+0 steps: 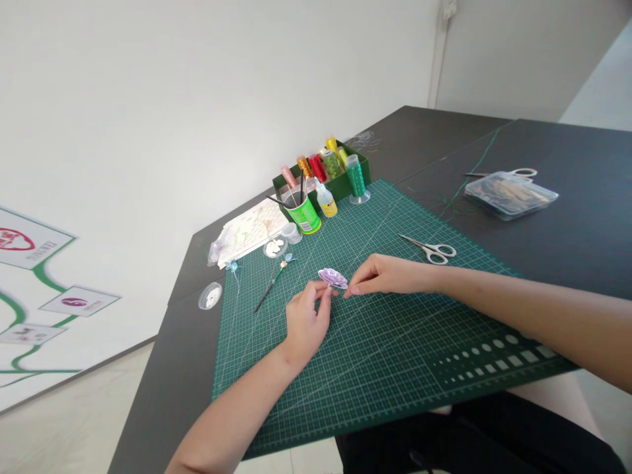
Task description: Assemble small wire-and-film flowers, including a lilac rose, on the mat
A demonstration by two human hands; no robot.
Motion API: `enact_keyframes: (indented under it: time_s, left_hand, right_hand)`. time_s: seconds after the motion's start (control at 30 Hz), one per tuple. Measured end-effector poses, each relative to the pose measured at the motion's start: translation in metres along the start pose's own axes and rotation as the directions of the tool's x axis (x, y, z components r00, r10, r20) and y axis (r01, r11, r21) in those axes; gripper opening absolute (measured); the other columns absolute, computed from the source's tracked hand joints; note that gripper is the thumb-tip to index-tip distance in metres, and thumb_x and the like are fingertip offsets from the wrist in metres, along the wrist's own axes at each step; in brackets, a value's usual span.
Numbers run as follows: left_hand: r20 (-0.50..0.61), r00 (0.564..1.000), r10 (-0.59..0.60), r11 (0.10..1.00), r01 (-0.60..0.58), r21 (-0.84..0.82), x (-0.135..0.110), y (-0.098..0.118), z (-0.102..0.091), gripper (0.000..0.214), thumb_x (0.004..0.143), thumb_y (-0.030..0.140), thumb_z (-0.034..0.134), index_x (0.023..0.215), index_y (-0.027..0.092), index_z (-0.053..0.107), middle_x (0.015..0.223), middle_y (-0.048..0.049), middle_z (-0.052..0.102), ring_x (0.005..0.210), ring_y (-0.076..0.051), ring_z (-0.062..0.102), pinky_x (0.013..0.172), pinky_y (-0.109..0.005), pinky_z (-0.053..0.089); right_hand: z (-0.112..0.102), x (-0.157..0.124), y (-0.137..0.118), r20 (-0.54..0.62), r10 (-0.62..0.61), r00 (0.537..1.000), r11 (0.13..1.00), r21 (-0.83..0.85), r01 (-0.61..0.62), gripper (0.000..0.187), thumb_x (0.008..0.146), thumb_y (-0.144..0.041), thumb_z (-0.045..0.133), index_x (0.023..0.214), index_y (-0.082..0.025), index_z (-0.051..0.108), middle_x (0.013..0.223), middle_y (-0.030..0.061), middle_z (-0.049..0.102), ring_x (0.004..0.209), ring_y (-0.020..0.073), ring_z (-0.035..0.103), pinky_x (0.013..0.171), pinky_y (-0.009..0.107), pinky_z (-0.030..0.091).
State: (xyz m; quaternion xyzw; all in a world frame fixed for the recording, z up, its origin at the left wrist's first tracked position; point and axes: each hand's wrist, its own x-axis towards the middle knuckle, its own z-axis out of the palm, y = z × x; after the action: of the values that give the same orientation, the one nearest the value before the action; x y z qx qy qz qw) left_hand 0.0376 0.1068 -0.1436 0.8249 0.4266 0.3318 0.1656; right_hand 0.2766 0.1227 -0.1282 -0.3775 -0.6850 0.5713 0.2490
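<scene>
The left hand pinches a purple paper flower above the green cutting mat. The right hand pinches the flower's right edge.

Nothing is reading legibly: wall signs, green can label, cutting mat markings all blurring out.
</scene>
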Motion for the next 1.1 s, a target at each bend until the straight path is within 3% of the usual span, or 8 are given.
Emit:
enact_keyframes:
  time_s: [0.1, 0.23, 0.5, 0.6, 0.7, 0.8, 0.97, 1.1]
  left_hand:
    - [0.008, 1.000, -0.022, 1.000, 0.022, -0.012, 0.000, -0.001, 0.001, 0.009, 0.103, 0.025, 0.055, 0.097, 0.022, 0.062, 0.091, -0.0013, 0.081, 0.084, -0.018, 0.078, 0.078, -0.030, 0.057]
    - [0.028, 0.999, -0.046, 0.999, 0.046, -0.029, 0.000, -0.001, 0.001, 0.008, 0.103, 0.026, 0.055, 0.099, 0.023, 0.061, 0.092, -0.0013, 0.081, 0.085, -0.019, 0.079, 0.080, -0.031, 0.057]
    - [0.041, 0.990, -0.137, 0.979, 0.142, -0.148, 0.001, -0.001, 0.003, 0.010, 0.101, 0.030, 0.057, 0.105, 0.023, 0.061, 0.087, -0.0008, 0.081, 0.077, -0.019, 0.078, 0.077, -0.032, 0.058]
    - [0.069, 0.965, -0.255, 0.904, 0.263, -0.338, 0.004, -0.003, 0.004, 0.016, 0.099, 0.036, 0.059, 0.101, 0.020, 0.059, 0.084, -0.0020, 0.080, 0.065, -0.016, 0.074, 0.069, -0.029, 0.057]
    - [0.167, 0.912, -0.376, 0.730, 0.402, -0.553, 0.010, -0.008, 0.006, 0.032, 0.093, 0.048, 0.065, 0.100, 0.019, 0.055, 0.083, -0.0037, 0.080, 0.052, -0.013, 0.067, 0.055, -0.024, 0.051]
    - [0.235, 0.862, -0.449, 0.589, 0.483, -0.648, 0.015, -0.013, 0.005, 0.043, 0.085, 0.054, 0.073, 0.100, 0.018, 0.055, 0.082, -0.0038, 0.079, 0.045, -0.010, 0.062, 0.047, -0.020, 0.046]
    - [0.256, 0.844, -0.472, 0.533, 0.504, -0.680, 0.017, -0.014, 0.003, 0.045, 0.081, 0.054, 0.077, 0.098, 0.018, 0.055, 0.082, -0.0042, 0.078, 0.043, -0.008, 0.058, 0.045, -0.020, 0.045]
    - [0.265, 0.846, -0.463, 0.534, 0.504, -0.679, 0.016, -0.013, 0.004, 0.045, 0.081, 0.054, 0.076, 0.098, 0.018, 0.055, 0.082, -0.0040, 0.078, 0.042, -0.008, 0.058, 0.044, -0.020, 0.045]
  right_hand:
    - [0.001, -0.004, -0.005, 0.039, 0.012, 0.999, 0.999, 0.041, -0.013, 0.039, 0.087, -0.046, 0.068, 0.104, -0.016, 0.085, 0.078, 0.0046, 0.073, 0.060, 0.0119, 0.047, 0.054, 0.027, 0.032]
    - [0.001, -0.005, -0.006, 0.056, 0.036, 0.998, 0.997, 0.073, -0.040, 0.046, 0.087, -0.050, 0.068, 0.112, -0.015, 0.083, 0.062, -0.0015, 0.057, 0.052, 0.0085, 0.032, 0.047, 0.025, 0.022]
    - [0.002, -0.002, -0.003, 0.050, 0.034, 0.998, 0.998, 0.048, -0.036, 0.049, 0.086, -0.052, 0.066, 0.111, -0.013, 0.082, 0.058, -0.0038, 0.049, 0.050, 0.0081, 0.029, 0.047, 0.026, 0.018]
    - [0.003, 0.000, -0.001, -0.073, 0.024, 0.997, 0.999, 0.026, -0.022, 0.045, 0.086, -0.050, 0.064, 0.102, -0.012, 0.083, 0.054, -0.0050, 0.044, 0.048, 0.0081, 0.029, 0.046, 0.026, 0.018]
    - [0.001, 0.002, 0.001, -0.243, 0.040, 0.969, 0.998, 0.047, -0.029, 0.044, 0.085, -0.050, 0.063, 0.098, -0.013, 0.082, 0.052, -0.0061, 0.039, 0.047, 0.0084, 0.031, 0.045, 0.026, 0.020]
    - [-0.002, 0.004, 0.006, -0.376, 0.071, 0.924, 0.995, 0.092, -0.040, 0.042, 0.086, -0.051, 0.063, 0.096, -0.015, 0.081, 0.053, -0.0054, 0.042, 0.048, 0.0092, 0.035, 0.047, 0.026, 0.026]
    - [-0.007, 0.008, 0.015, -0.554, -0.013, 0.832, 0.998, -0.052, -0.019, 0.026, 0.086, -0.043, 0.065, 0.085, -0.018, 0.074, 0.071, 0.0013, 0.064, 0.065, 0.0156, 0.055, 0.063, 0.030, 0.043]
    - [-0.004, 0.008, 0.015, -0.597, -0.124, 0.792, 0.973, -0.229, -0.020, 0.016, 0.088, -0.031, 0.064, 0.097, -0.021, 0.071, 0.103, 0.0078, 0.075, 0.095, 0.0246, 0.066, 0.090, 0.040, 0.050]
